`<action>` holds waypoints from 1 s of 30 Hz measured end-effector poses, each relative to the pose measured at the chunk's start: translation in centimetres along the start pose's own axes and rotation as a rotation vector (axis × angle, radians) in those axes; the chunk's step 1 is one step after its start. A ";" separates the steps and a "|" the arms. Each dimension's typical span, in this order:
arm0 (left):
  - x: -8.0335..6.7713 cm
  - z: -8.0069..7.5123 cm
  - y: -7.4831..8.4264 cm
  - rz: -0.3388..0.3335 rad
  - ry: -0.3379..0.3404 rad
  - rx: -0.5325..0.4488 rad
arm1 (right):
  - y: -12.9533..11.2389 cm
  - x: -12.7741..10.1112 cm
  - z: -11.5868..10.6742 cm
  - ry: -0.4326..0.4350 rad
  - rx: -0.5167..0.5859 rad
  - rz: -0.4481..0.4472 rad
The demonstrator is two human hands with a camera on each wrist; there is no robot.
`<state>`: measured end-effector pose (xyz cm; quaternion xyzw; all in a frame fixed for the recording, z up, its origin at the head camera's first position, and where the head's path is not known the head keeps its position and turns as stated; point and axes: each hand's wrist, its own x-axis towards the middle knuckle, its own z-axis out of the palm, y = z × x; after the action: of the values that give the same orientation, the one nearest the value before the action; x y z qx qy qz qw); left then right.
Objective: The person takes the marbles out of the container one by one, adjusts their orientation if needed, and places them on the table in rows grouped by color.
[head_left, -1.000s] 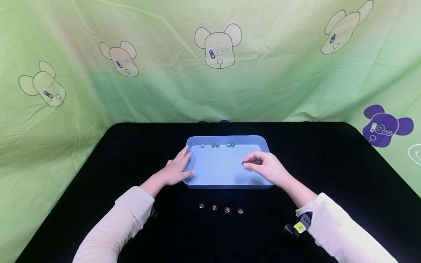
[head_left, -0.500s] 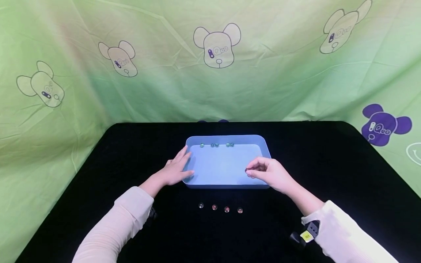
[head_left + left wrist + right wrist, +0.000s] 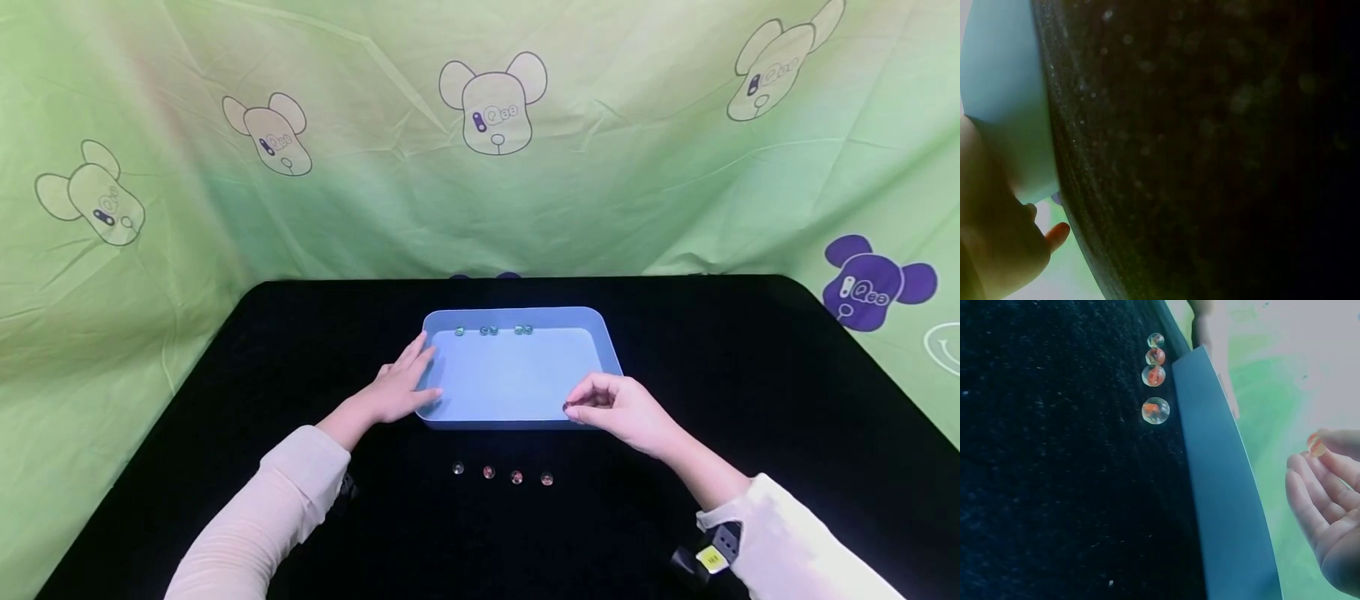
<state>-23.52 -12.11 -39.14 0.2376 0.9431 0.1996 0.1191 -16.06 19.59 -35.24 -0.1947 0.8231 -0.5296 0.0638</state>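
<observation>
The marble (image 3: 1317, 444) sits pinched in my right hand (image 3: 622, 410), over the near right corner of the blue tray (image 3: 517, 423); in the head view it is only a dark speck at my fingertips (image 3: 572, 407), the grip narrow around it. My right wrist is bent, fingers curled inward. My left hand (image 3: 401, 385) rests flat with straight fingers against the tray's left wall; its wrist view is mostly dark desk (image 3: 300, 333) cloth and blur. Four marbles (image 3: 502, 474) lie in a row on the desk before the tray; more marbles (image 3: 491, 331), hard to count, line its far wall.
</observation>
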 end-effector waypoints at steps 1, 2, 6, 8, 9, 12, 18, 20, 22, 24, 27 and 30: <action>0.0 0.0 0.0 0.001 0.000 0.000 | 0.1 -0.1 0.0 -0.004 0.009 0.000; 0.0 0.0 0.0 0.001 -0.001 0.000 | 0.1 -0.2 0.0 -0.010 0.013 -0.003; 0.0 -0.1 0.1 -0.007 -0.007 -0.001 | 0.3 -0.6 0.1 -0.026 0.019 -0.023; -0.1 -0.2 0.1 -0.008 -0.014 -0.004 | 0.4 -0.8 0.1 -0.032 0.022 -0.031; -0.1 -0.2 0.2 -0.011 -0.017 -0.004 | 0.5 -0.9 0.2 -0.033 0.023 -0.034; -0.1 -0.2 0.1 -0.005 -0.017 -0.001 | 0.5 -1.1 0.2 -0.036 0.018 -0.038; 0.1 -0.1 -0.1 -0.007 -0.016 0.008 | 0.8 -1.4 0.4 -0.045 -0.002 -0.049; 0.1 -0.1 -0.1 -0.005 -0.019 0.002 | 1.0 -1.6 0.4 -0.053 0.001 -0.050; 0.1 -0.1 -0.1 -0.006 -0.020 -0.003 | 1.1 -1.7 0.5 -0.063 0.007 -0.049; 0.1 -0.1 -0.1 -0.006 -0.019 -0.005 | 1.2 -1.8 0.6 -0.072 0.017 -0.047; 0.1 -0.1 0.0 -0.011 -0.017 -0.004 | 1.1 -2.0 0.7 -0.091 0.027 -0.049; 0.1 -0.1 0.0 -0.011 -0.014 -0.002 | 1.2 -2.2 0.7 -0.109 0.021 -0.054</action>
<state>-23.63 -12.10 -39.04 0.2338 0.9434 0.1981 0.1267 -14.09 20.28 -36.82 -0.2448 0.8073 -0.5283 0.0959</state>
